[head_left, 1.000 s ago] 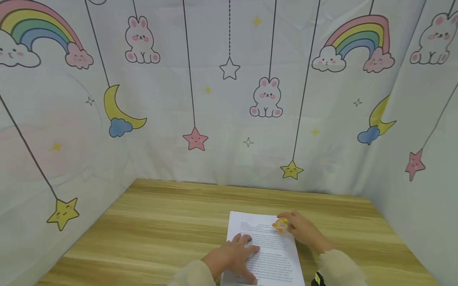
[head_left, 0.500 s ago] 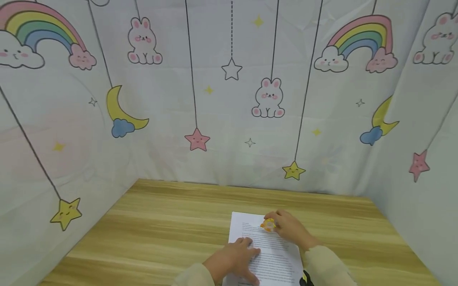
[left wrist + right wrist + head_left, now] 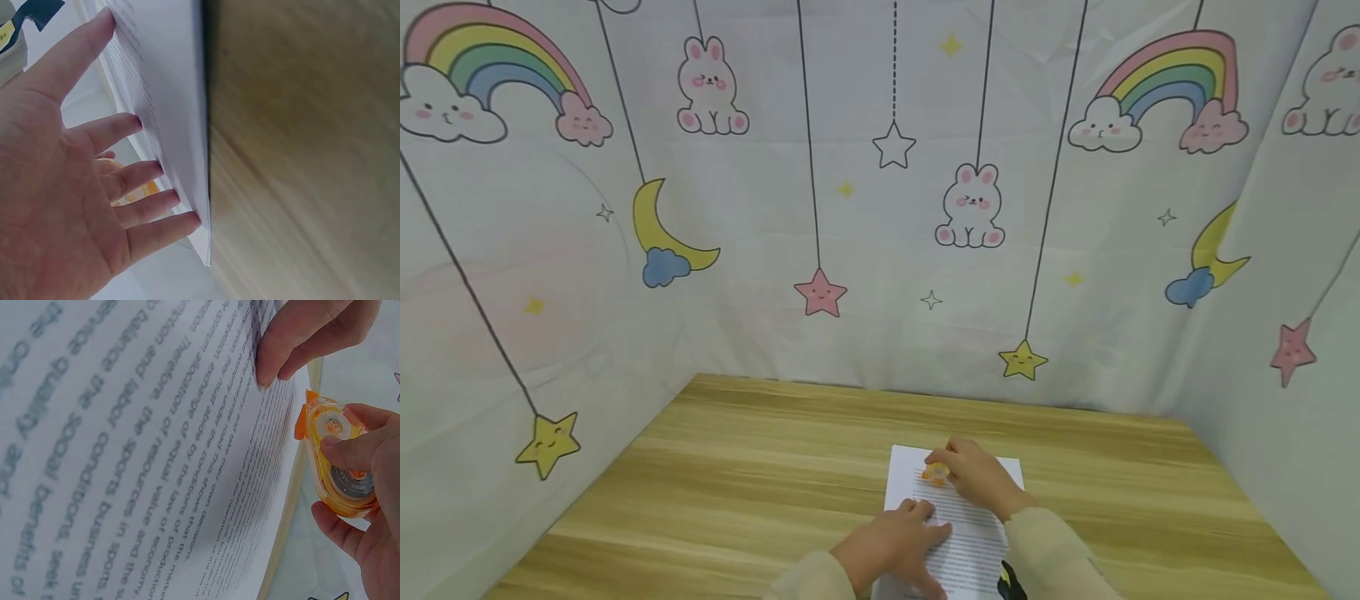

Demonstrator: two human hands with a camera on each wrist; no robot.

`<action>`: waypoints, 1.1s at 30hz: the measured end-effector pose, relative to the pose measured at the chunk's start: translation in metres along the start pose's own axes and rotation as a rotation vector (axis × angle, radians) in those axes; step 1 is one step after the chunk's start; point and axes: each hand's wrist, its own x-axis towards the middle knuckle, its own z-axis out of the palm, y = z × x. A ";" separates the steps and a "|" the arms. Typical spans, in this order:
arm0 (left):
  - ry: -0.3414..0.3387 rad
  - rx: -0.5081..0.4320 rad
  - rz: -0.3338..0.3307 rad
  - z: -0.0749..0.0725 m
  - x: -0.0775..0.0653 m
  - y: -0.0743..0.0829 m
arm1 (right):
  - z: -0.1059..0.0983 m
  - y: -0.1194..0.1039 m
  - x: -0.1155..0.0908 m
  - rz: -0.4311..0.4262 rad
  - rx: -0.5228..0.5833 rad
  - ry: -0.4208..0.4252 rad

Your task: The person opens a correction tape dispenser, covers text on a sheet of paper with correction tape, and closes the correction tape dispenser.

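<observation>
The right hand grips a clear orange tape dispenser between thumb and fingers, and in the head view it has slid toward nine o'clock since a second ago, bringing the dispenser from near the upper right corner of the printed paper to its upper left. Whether the dispenser's tip touches the paper is hard to tell. At seven o'clock from it, the left hand stays where it was, fingers spread and straight, fingertips pressing the paper. Inside the dispenser's see-through case sit a white wheel and a grey wheel. At five o'clock from the right hand, a black-and-yellow strap shows beside a cream sleeve. The paper lies on a wood-grain table; at twelve o'clock beyond it hangs a white cloth printed with rainbows, rabbits, moons and stars.
</observation>
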 end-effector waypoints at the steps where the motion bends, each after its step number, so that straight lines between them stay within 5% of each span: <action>1: -0.001 0.001 -0.001 0.000 0.000 0.000 | 0.001 -0.001 0.002 0.000 -0.004 -0.006; 33: 0.017 0.014 0.008 0.003 0.002 -0.001 | -0.001 -0.011 0.021 -0.038 -0.029 -0.115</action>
